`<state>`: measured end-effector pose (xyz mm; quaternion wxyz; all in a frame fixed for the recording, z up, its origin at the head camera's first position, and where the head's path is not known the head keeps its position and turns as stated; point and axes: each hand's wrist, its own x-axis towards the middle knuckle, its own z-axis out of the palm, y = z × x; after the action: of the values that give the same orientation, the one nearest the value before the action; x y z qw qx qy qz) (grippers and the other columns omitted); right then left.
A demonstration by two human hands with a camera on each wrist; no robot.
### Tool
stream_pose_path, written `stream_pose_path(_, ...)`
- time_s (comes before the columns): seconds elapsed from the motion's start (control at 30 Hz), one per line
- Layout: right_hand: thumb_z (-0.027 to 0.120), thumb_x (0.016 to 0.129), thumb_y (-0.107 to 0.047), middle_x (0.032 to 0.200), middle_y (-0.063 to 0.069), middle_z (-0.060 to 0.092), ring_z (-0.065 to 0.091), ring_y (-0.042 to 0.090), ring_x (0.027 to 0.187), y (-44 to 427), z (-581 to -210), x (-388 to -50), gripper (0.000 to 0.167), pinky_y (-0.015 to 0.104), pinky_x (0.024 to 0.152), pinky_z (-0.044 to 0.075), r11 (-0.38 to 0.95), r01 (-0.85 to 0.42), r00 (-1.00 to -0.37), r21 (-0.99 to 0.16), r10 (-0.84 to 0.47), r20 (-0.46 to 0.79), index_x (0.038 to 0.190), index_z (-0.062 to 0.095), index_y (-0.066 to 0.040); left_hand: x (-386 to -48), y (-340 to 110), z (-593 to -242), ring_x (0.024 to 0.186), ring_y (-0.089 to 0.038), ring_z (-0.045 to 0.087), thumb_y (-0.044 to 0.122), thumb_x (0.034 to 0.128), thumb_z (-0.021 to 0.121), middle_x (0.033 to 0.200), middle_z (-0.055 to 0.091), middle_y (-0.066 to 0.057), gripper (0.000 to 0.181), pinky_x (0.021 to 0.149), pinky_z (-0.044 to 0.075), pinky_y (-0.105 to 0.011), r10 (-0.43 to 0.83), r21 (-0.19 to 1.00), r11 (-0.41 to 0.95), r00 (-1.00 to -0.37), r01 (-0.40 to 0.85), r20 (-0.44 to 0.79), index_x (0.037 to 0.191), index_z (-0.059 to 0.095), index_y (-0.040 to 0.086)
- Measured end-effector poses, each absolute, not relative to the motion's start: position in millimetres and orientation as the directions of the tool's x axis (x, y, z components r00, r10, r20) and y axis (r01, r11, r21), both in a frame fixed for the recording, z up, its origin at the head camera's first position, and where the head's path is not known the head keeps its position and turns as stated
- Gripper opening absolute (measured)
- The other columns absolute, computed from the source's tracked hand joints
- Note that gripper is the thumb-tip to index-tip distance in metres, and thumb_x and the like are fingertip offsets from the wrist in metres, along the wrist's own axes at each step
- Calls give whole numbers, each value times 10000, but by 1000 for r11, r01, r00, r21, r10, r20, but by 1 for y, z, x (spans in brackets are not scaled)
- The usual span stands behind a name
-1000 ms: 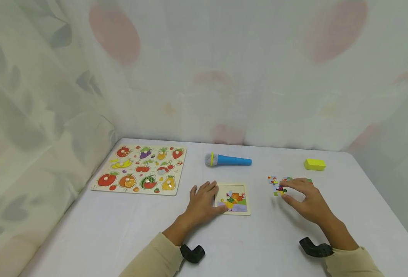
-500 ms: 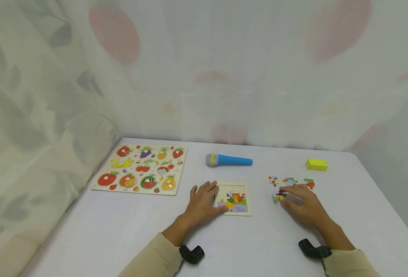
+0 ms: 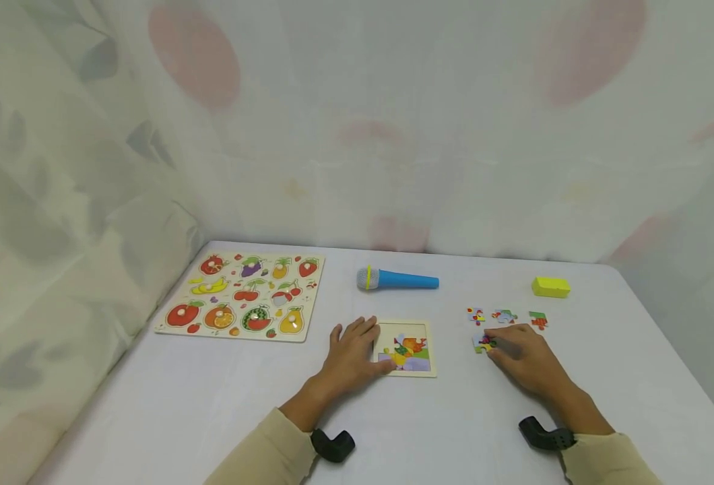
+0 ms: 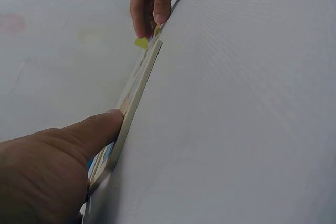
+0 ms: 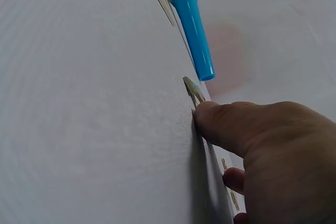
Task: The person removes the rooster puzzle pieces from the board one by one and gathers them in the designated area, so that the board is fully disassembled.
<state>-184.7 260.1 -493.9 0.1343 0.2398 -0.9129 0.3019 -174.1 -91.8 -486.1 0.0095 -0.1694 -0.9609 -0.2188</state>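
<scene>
My right hand (image 3: 529, 357) pinches a jigsaw puzzle piece (image 3: 480, 343) between thumb and fingertips. In the right wrist view the piece (image 5: 191, 90) is tilted, one edge raised beyond the thumb. My left hand (image 3: 353, 360) rests with fingers spread along the left side of a square wooden puzzle tray (image 3: 432, 350), thumb over its lower part. Several joined pieces showing a colourful picture (image 3: 411, 350) fill the tray's lower right; its upper left is bare wood. Three loose pieces lie in a row behind the right hand: a left one (image 3: 476, 315), a middle one (image 3: 504, 315) and a right one (image 3: 538, 320).
A fruit peg puzzle board (image 3: 238, 296) lies at the back left. Behind the tray is a blue toy microphone (image 3: 399, 279). A yellow block (image 3: 551, 287) sits at the back right. Patterned cloth (image 3: 357, 135) hangs behind the white table.
My right hand has come slightly nearer and lower with the piece, uncovering the loose pieces behind it. My left hand stays on the tray.
</scene>
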Motion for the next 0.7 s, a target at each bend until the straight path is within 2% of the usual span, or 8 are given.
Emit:
stream_pose_path(0.33,778,803,-90,1147,48,666,533,273,1077,260,-491,-183,395,517,869,410,707,-511,-856,-489,-368,363,1184,680,-61,-174,-95,-487,1376,-272,309,548,803,709,1477,421,-56,778,1062,125,-608,327,438,832,-938,342,112,1384,530,62)
stream_pose_path(0.47,785,792,-107,1149,77,663,547,301,1085,259,-486,-183,410,505,884,406,705,-523,-845,-479,-357,397,1183,674,-52,-174,-96,-487,1373,-277,315,543,797,716,1471,426,-61,776,1058,130,-610,325,438,830,-938,345,124,1378,535,62)
stream_pose_path(0.57,808,760,-99,1147,85,659,549,300,1089,257,-477,-181,447,414,909,405,689,-541,-829,-482,-338,446,1183,674,-51,-174,-95,-486,1375,-280,310,536,797,718,1473,424,-64,774,1060,122,-609,326,453,823,-938,343,119,1379,533,61)
stream_pose_path(0.7,824,738,-71,1176,63,641,533,247,1109,251,-462,-177,499,197,935,342,650,-574,-805,-498,-338,488,1208,661,-44,-173,-94,-487,1380,-276,302,532,799,719,1479,416,-59,774,1065,111,-605,327,464,819,-939,338,108,1384,528,63)
